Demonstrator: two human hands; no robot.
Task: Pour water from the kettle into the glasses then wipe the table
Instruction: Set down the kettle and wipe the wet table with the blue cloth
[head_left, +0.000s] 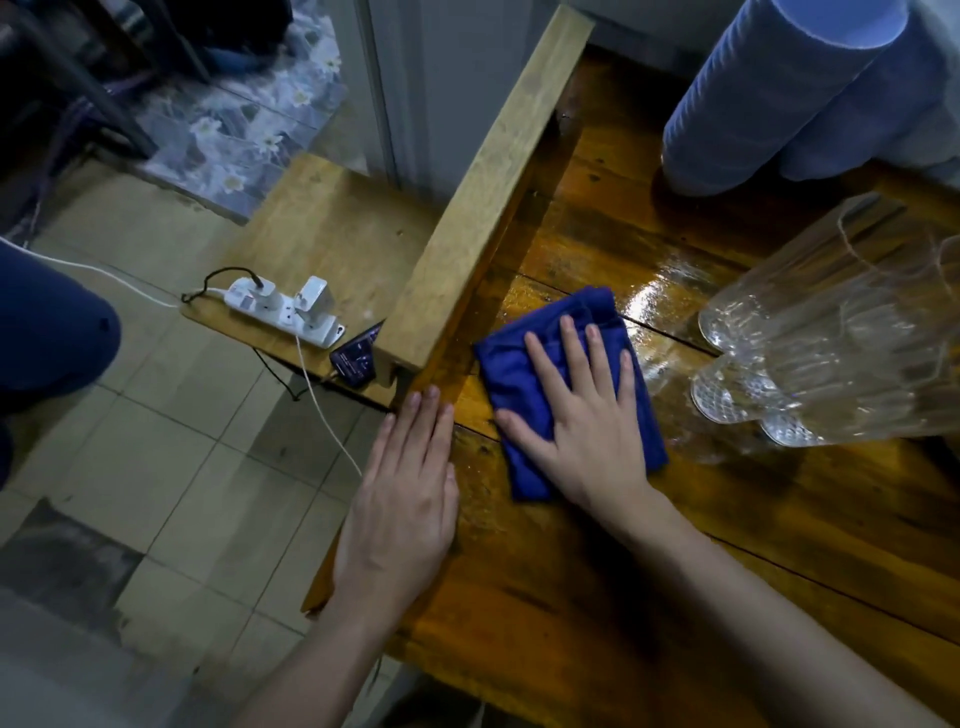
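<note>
The right hand (582, 415) is laid flat, palm down, on a folded blue cloth (519, 374), with the fingers spread and pointed away from the body; nothing is gripped, the cloth is only pressed against the wooden table (727, 545). The forearm is extended from the lower right corner of the view. The left hand (405, 499) is rested flat on the table's left edge, just beside the right hand and apart from the cloth, with the fingers held together and straight, the fingertips near the end of a raised wooden beam (488, 197). It is open and holds nothing.

Just beyond and right of the right hand, a wet, shiny patch can be seen on the tabletop, and the clear glasses (810, 353) are clustered there, near the cloth. Farther out beyond them stands the blue ribbed kettle (769, 104). Left of the left hand, on a lower wooden shelf (322, 218), a white power strip (285, 312) is placed.
</note>
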